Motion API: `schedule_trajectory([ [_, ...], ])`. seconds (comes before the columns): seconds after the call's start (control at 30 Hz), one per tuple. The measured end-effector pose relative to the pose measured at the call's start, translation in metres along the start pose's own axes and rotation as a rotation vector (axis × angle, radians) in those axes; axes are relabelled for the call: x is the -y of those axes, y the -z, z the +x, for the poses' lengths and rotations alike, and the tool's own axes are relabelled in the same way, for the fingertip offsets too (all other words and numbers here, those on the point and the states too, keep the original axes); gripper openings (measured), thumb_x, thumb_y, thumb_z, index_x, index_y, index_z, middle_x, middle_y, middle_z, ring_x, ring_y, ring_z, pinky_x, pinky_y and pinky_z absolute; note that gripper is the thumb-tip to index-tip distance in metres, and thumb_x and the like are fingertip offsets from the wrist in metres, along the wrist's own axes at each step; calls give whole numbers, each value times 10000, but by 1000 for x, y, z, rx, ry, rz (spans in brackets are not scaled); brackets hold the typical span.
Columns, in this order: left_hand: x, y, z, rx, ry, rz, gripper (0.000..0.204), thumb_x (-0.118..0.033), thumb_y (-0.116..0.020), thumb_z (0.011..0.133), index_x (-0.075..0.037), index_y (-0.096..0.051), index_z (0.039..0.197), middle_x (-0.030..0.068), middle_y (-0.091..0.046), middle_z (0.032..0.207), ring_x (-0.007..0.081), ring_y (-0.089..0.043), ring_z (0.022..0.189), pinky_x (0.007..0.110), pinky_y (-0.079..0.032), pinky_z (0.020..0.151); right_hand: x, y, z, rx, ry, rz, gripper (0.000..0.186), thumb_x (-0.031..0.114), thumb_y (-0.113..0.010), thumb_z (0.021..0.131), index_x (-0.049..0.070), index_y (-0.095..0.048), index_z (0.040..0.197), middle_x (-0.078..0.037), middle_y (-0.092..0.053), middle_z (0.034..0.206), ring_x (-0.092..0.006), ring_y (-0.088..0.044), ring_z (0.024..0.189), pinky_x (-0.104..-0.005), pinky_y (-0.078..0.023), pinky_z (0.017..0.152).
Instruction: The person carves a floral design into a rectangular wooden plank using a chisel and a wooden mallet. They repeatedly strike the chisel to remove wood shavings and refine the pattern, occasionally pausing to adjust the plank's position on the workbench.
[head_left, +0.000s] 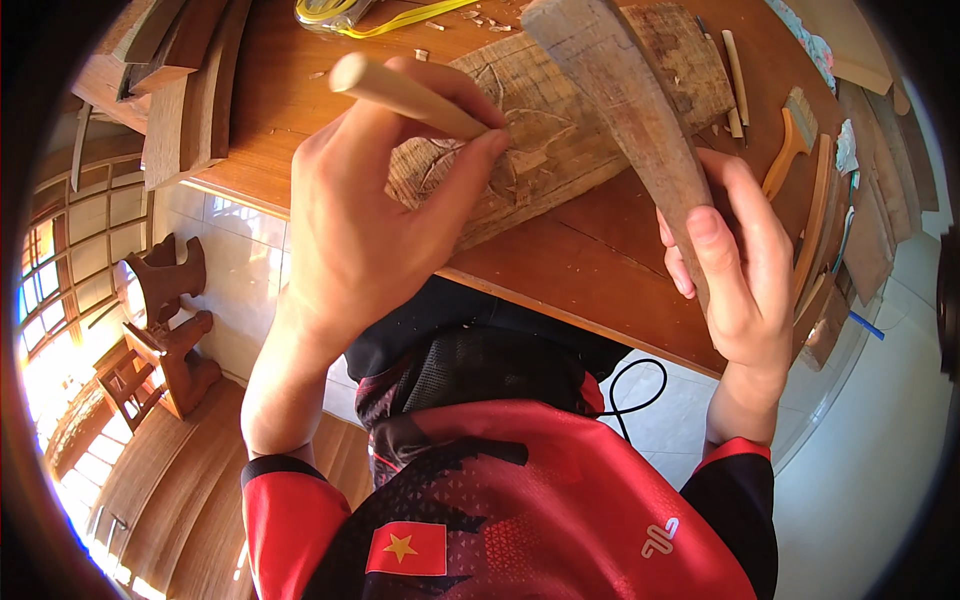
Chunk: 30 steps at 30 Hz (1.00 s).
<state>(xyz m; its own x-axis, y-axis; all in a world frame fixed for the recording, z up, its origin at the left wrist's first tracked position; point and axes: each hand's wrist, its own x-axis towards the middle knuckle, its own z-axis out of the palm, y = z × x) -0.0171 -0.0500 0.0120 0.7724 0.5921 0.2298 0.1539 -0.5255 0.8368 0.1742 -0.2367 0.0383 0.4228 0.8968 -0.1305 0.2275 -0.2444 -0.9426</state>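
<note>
My left hand point(365, 205) is closed around the pale round handle of a chisel point(400, 93). The chisel tilts over a rough wooden board point(545, 175), its handle end toward the upper left; my fingers hide its lower part, so I cannot see whether the blade touches the wood. Curved leaf-like lines are cut into the board, which lies at a slant on the brown table point(590, 265). My right hand point(745, 260) grips the narrow end of a wooden mallet point(625, 95). Its thick end rises above the board, to the right of the chisel, and hides part of the carving.
A tape measure point(335, 14) with yellow tape lies at the far edge among wood chips. Right of the board are thin wooden-handled tools point(736, 75) and a brush point(790, 140). Stacked planks point(195, 105) stand at the left; more boards point(870, 190) lean at the right.
</note>
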Motion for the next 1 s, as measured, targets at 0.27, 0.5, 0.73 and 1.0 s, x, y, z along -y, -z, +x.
schedule_trajectory([
  [0.27, 3, 7, -2, 78, 25, -165, 184, 79, -695, 925, 63, -652, 1103, 121, -684, 1123, 211, -702, 1074, 335, -575, 956, -1, -3, -1, -20, 1, 3, 372, 264, -614, 1052, -56, -581, 1240, 1, -522, 662, -66, -473, 554, -248, -369, 523],
  [0.5, 11, 7, -7, 7, 116, -396, 310, 66, -672, 954, 62, -549, 1238, 154, -674, 1125, 196, -686, 1087, 340, -572, 964, 0, -2, -1, 4, -2, -1, 360, 251, -604, 1057, -57, -578, 1243, -7, -534, 686, -64, -477, 563, -247, -374, 526],
  [0.73, 2, 10, 9, -32, 233, -313, 334, -10, -746, 929, 46, -579, 1212, 105, -697, 1027, 160, -689, 952, 315, -586, 876, -17, 9, 17, -304, 159, -390, 325, 204, -697, 1000, -51, -623, 1188, -107, -657, 855, -203, -640, 689, -322, -502, 626],
  [1.0, 1, 6, 15, -51, 182, -151, 350, -127, -854, 859, 8, -631, 1092, 18, -673, 783, 81, -650, 715, 228, -500, 682, -22, 14, 37, -449, 313, -856, 260, 217, -716, 962, 5, -633, 1085, -166, -662, 940, -372, -682, 806, -450, -539, 670],
])
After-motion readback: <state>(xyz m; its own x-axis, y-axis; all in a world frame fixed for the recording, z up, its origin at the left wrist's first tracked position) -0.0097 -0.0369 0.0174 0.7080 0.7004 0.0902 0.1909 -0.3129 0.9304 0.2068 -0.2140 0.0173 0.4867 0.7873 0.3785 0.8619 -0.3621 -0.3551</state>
